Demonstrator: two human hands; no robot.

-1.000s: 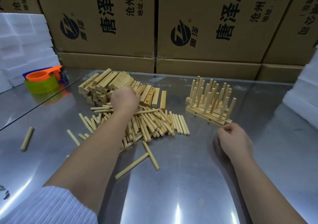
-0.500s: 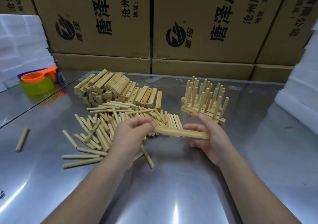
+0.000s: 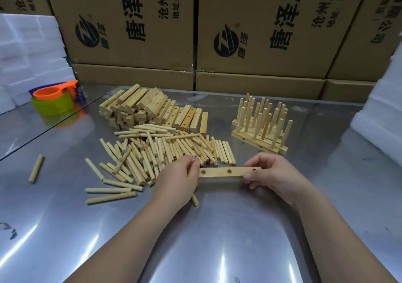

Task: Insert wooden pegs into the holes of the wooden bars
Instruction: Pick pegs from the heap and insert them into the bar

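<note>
The big brown box behind the table had large black Chinese words on its side, 唐泽, and next to them part of a big letter A, cut off at the top. A round black logo sat left of the words, with a small 唐泽 beside it. Smaller lines on this box read 沧州唐 and 地址:河, and the rest ran out of view. The next box to the right showed the same things: a round logo with a tiny ® mark, 唐泽, part of an A, and 沧州唐. The box on the right had tilted Chinese words too hard to read. The box at the far left showed 沧州.
</note>
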